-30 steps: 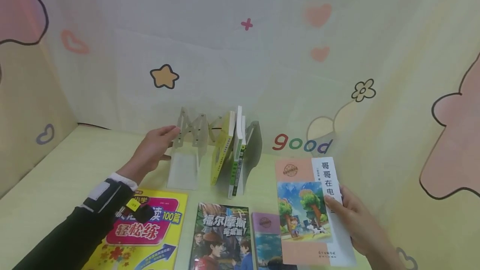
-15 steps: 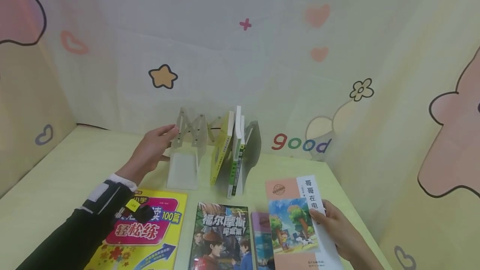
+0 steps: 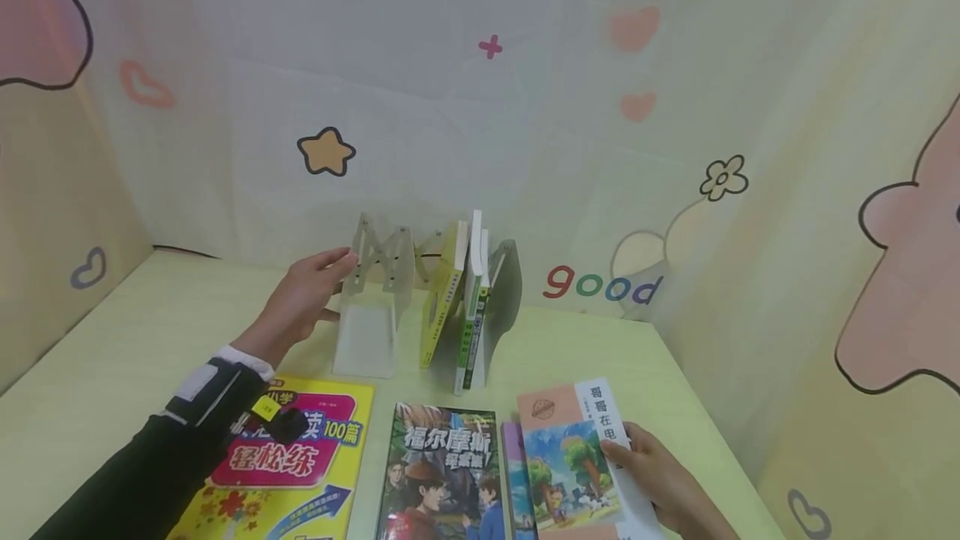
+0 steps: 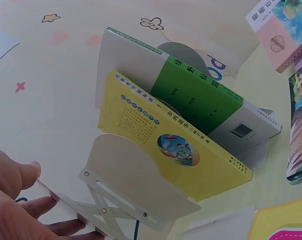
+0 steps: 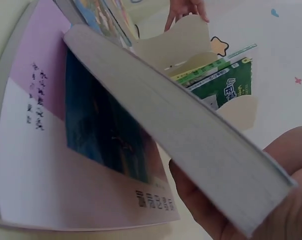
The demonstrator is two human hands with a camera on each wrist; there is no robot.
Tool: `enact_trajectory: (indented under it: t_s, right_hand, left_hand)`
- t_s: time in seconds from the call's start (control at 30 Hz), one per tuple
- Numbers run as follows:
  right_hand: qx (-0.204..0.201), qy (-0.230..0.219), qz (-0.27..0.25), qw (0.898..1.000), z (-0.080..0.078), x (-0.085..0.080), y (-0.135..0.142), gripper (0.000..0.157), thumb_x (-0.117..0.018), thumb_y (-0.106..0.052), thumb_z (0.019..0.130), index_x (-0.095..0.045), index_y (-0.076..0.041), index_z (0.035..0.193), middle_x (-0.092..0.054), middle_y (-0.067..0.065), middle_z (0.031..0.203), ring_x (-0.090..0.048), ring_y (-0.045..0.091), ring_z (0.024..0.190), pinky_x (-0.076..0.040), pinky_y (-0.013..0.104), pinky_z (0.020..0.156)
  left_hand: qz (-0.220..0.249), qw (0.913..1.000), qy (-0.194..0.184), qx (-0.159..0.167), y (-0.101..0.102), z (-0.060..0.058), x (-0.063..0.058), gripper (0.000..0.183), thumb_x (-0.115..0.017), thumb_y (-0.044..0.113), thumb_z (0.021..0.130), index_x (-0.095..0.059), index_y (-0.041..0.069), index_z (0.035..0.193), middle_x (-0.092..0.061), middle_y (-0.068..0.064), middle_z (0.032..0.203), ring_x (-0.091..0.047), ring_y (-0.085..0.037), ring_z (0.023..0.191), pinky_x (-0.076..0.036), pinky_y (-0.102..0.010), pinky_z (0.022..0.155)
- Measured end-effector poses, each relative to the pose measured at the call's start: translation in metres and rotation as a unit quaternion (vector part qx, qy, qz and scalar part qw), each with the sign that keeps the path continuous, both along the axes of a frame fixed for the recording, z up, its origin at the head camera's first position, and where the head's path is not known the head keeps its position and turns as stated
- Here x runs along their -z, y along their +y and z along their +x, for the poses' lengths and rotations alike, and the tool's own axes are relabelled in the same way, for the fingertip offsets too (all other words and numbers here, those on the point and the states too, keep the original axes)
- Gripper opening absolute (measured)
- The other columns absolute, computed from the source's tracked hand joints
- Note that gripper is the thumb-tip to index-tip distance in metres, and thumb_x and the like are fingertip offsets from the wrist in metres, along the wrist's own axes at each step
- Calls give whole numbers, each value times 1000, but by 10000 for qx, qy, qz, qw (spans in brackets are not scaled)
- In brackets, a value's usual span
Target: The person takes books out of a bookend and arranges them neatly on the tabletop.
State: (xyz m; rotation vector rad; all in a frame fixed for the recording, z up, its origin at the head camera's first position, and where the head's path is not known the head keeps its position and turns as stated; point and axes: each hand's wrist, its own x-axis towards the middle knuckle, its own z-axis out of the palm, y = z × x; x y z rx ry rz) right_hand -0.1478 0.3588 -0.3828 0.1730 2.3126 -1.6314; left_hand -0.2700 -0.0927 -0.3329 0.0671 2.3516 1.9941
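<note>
My left hand [image 3: 300, 298] grips the edge of the left end plate of a pale folding bookend rack [image 3: 365, 344], thumb and fingers on either side. In the rack a yellow book [image 4: 141, 130] leans beside a green-and-white book [image 4: 196, 95], with another thin one next to it. My right hand [image 3: 660, 477] holds a book with a peach cover and a tree picture [image 3: 566, 465], thumb on its front. It tilts low over a purple-and-blue book [image 3: 517, 473] and partly covers it. In the right wrist view its page edge [image 5: 176, 125] rises above the purple-and-blue book.
On the pale yellow table [image 3: 225, 298] lie a large yellow workbook [image 3: 292, 457], partly under my left sleeve, and a dark comic-style detective book [image 3: 442, 473]. A printed curtain [image 3: 420, 107] hangs right behind the rack.
My right hand has lowered the peach book and moved it leftward, so it now overlaps more of the purple-and-blue book. My left hand has stayed on the rack.
</note>
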Motion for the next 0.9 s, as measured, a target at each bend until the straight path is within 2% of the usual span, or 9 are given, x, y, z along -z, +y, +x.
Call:
enact_trajectory:
  t_s: [0.2, 0.33, 0.63, 0.9]
  right_hand:
    - [-257, -260, -218, 9991, 5, 7, 6, 64, -47, -26, 101, -18, 12, 144, -63, 13, 101, -67, 30, 86, -54, 44, 73]
    - [-487, -422, -317, 9974, 8, 12, 9, 65, -48, -28, 100, -21, 14, 142, -63, 14, 100, -66, 28, 87, -54, 43, 75]
    - [-549, -532, -97, 9970, 13, 20, 9, 63, -48, -29, 100, -25, 13, 140, -64, 13, 102, -67, 29, 88, -54, 43, 75]
    - [-374, -639, -10, 9973, 15, 19, 5, 65, -50, -28, 99, -23, 15, 140, -63, 13, 101, -67, 28, 88, -54, 42, 76]
  left_hand:
    - [52, 10000, 47, 36, 0, 1, 1, 76, -46, 49, 97, -19, 11, 156, -25, -16, 155, -28, -44, 137, -40, -58, 94]
    - [36, 10000, 62, 36, 0, 2, 2, 76, -46, 50, 96, -19, 11, 156, -25, -16, 156, -28, -44, 137, -40, -58, 94]
    - [5, 10000, 83, -27, 1, 1, 1, 76, -46, 50, 96, -21, 12, 156, -26, -16, 155, -28, -43, 138, -40, -58, 95]
    - [-30, 9999, 103, -59, 1, 2, 4, 82, -48, 56, 93, -21, 13, 156, -28, -15, 154, -29, -41, 138, -41, -55, 95]
